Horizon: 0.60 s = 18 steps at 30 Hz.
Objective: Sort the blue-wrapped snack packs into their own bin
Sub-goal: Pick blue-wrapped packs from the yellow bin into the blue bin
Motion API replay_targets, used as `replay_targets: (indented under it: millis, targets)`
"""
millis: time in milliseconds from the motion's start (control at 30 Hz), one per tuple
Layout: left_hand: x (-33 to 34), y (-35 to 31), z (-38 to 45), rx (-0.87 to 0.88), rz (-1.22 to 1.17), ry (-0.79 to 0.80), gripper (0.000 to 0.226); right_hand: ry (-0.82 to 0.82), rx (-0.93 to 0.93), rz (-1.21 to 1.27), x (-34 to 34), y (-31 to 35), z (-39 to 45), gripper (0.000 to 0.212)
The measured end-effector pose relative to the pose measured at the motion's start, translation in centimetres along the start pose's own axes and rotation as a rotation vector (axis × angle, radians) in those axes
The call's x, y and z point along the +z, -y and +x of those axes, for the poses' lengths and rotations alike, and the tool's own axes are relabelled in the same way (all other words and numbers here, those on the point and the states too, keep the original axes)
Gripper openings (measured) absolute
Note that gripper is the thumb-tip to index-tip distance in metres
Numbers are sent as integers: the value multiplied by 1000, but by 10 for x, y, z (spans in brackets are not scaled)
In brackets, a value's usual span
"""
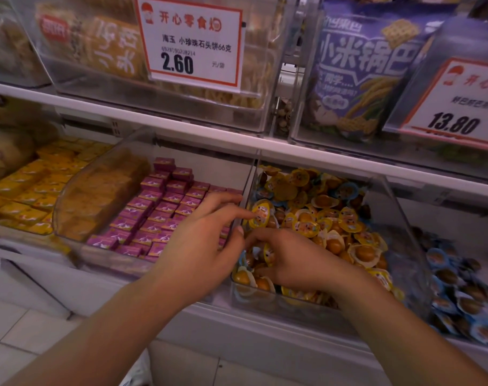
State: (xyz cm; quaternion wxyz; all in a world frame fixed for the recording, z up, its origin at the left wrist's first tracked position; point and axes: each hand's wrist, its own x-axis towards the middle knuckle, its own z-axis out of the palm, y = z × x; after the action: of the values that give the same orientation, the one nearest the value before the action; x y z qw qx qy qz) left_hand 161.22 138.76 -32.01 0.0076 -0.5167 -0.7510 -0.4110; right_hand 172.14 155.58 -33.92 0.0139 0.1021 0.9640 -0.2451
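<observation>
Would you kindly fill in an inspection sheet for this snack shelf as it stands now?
Surface: white shelf carrying clear bins.
Job's things: blue-wrapped packs mixed among yellow-wrapped packs in the middle bin; blue packs bin to its right.
Clutter: purple boxes, yellow boxes in bins to the left.
Grippers: left hand at the bin divider, holding nothing seen; right hand in the pile, fingers curled into packs, grasp unclear.
Cables: nothing seen.
Surroundings: price tags, bagged snacks above.
</observation>
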Motion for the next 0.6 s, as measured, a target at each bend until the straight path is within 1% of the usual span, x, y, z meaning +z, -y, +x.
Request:
replay_targets:
  millis: [67, 133, 300, 400, 467, 533, 600]
  targets:
    - [1, -1, 1, 8, -3, -11, 26, -7, 5, 85, -3, 0, 0, 38]
    - [1, -1, 1, 5, -2, -16, 25, -51, 39, 167, -4, 1, 0, 36]
    - [0, -5, 2, 18, -21, -72, 24, -255, 94, 398, -18, 3, -6, 33]
    - [0, -16, 4, 74, -31, -156, 23, -339, 87, 543, -38, -2, -20, 36]
    - [5, -25, 6, 151, -18, -195, 27, -376, 44, 662, -49, -7, -33, 36]
    - [17, -37, 8, 214, -32, -182, 34, -390, -5, 674, -57, -13, -45, 36]
    - [33, -47, 11, 204, -95, -89, 42, -398, -28, 609, -58, -17, -53, 36]
